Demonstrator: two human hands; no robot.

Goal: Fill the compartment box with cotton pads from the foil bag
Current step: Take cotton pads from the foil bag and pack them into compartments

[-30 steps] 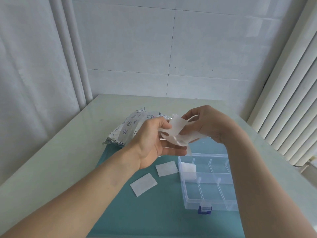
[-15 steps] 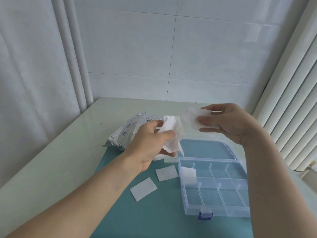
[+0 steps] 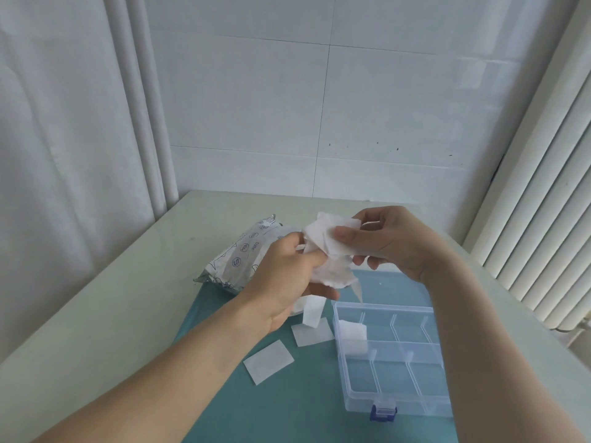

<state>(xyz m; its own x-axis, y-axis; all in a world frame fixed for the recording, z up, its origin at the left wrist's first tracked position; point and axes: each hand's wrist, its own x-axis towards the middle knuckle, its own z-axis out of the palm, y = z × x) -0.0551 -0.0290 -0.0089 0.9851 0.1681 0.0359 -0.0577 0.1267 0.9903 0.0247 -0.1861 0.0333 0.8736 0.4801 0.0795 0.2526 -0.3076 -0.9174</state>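
Note:
Above the mat, my left hand (image 3: 289,276) grips a crumpled bunch of white cotton pads (image 3: 334,271). My right hand (image 3: 388,241) pinches one pad (image 3: 323,235) at the top of that bunch between thumb and fingers. A single pad (image 3: 312,311) hangs or falls below my left hand. The printed foil bag (image 3: 238,260) lies behind my left hand. The clear compartment box (image 3: 393,388) stands open at the lower right, with one pad (image 3: 353,337) in its far left compartment. Two loose pads (image 3: 268,362) (image 3: 315,334) lie flat on the mat.
A teal mat (image 3: 287,410) covers the near part of the pale table (image 3: 112,314). The box's clear lid (image 3: 390,286) lies open behind it, and a blue latch (image 3: 382,413) sits at its front. A curtain hangs at left, blinds at right.
My hands came back together: the right hand returned to the bunch in the left hand and pinches a pad there. One pad now hangs or drops below the left hand.

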